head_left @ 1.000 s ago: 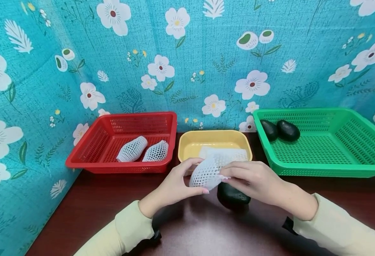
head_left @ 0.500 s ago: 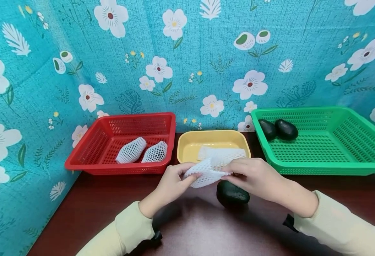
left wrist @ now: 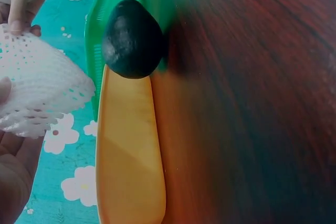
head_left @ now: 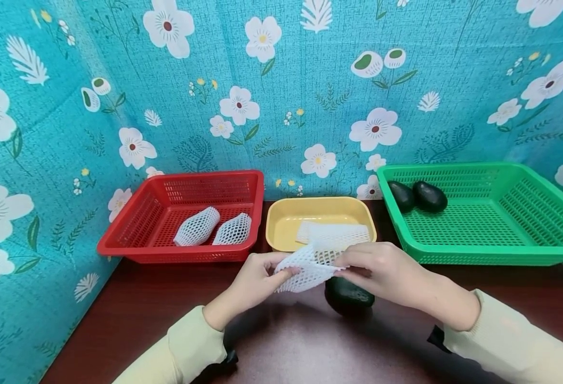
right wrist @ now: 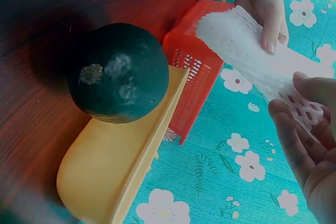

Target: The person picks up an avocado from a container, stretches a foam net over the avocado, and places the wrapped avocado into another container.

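Note:
A white foam net sleeve (head_left: pixel 305 271) is stretched between both hands above the table, in front of the yellow tray. My left hand (head_left: pixel 257 282) pinches its left end, thumb on top. The right hand (head_left: pixel 382 269) grips the edge of the sleeve's right end between thumb and fingers. Just below the right hand, a dark avocado (head_left: pixel 348 296) rests on the table; it shows whole in the left wrist view. Seen from the right wrist, the sleeve (right wrist: pixel 252 51) looks flattish, with no fruit visible inside it.
A red basket (head_left: pixel 181 250) at the left holds two net-covered fruits (head_left: pixel 197 226). The yellow tray (head_left: pixel 281 226) in the middle contains more white foam nets (head_left: pixel 334 233). On the right, a green basket (head_left: pixel 497 250) has two bare avocados (head_left: pixel 430 196). A flowered cloth hangs behind.
The sleeve was rounder and tilted up a second ago; it now lies flatter and lower. My left hand has gone from a wide spread to a pinch on it. The avocado has stayed put.

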{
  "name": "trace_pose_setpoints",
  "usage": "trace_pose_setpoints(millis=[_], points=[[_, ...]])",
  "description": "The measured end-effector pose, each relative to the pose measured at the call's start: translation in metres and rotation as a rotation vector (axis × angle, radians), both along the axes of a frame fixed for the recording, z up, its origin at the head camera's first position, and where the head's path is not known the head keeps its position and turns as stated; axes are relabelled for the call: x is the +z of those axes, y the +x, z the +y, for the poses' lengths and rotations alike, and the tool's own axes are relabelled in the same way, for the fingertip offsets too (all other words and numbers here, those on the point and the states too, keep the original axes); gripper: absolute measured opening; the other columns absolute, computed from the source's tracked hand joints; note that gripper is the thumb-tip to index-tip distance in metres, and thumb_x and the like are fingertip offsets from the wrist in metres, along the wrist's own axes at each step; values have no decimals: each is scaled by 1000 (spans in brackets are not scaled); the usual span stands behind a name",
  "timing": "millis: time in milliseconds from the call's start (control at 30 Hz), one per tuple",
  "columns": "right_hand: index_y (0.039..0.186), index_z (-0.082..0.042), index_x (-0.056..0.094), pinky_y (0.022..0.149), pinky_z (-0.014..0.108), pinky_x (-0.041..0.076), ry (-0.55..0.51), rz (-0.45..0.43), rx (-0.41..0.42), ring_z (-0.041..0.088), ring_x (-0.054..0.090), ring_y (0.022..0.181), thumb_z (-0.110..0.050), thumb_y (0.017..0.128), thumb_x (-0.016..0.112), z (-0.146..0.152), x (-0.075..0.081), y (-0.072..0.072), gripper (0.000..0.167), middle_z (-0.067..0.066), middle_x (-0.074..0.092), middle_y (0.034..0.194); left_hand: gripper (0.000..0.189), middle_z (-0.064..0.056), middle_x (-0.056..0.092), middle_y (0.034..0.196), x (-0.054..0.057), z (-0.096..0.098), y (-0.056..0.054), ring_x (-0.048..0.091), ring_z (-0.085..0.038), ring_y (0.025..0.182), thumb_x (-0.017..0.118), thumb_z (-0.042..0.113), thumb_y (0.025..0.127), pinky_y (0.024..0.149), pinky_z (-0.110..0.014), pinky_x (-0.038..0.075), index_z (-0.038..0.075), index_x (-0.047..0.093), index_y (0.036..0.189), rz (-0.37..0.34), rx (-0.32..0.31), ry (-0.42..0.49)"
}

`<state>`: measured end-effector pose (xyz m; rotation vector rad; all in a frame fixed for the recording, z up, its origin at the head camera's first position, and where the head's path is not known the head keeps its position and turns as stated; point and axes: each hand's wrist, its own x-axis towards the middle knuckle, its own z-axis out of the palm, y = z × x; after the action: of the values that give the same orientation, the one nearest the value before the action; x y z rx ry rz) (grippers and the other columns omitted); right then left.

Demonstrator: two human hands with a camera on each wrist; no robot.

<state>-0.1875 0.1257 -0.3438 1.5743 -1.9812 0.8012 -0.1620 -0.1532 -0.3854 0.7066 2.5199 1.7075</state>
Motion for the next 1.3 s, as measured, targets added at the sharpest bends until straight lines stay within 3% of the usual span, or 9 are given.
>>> trace_pose_setpoints(millis=[167,333,467,800,1100,1300], points=[[99,-13,75,69,19,56,6,4,21,7,68,80,-37,106,52,-1,5,-1,33,-3,74,93,38,-9,74,118,3,-2,1,72,-16,98,78,10,92,83,-32,59,4,71,129,-6,-85,31],[100,-14,76,79,22,57,18,27,59,8,70,90,-38,107,53,-4,8,1,34,-6,74,98,67,-1,64,136,4,-2,1,64,-17,113,83,10,86,93,-35,56,14,56,147,-11,-182,35],[103,-11,76,85,25,57,27,44,103,12,70,96,-35,107,54,-6,8,2,33,-2,74,104,84,4,59,140,3,0,1,60,-15,117,88,12,81,95,-35,54,20,45,153,-7,-218,-9],[106,-10,76,90,24,55,29,57,117,14,70,99,-36,107,52,-9,11,3,35,0,74,108,86,8,60,134,2,5,2,59,-12,115,91,16,78,93,-32,54,22,44,151,-18,-217,-69],[116,-9,73,89,24,55,16,62,83,15,70,100,-38,107,52,-8,12,1,37,3,71,118,78,7,62,133,1,-1,-4,60,-12,116,89,16,80,97,-33,52,19,49,147,33,-198,-105],[138,-6,58,79,20,56,53,-78,50,11,67,90,-40,104,57,-4,11,3,48,4,67,118,78,10,59,136,-2,-13,-5,58,-12,119,89,16,79,99,-35,52,21,49,146,6,-141,-136]])
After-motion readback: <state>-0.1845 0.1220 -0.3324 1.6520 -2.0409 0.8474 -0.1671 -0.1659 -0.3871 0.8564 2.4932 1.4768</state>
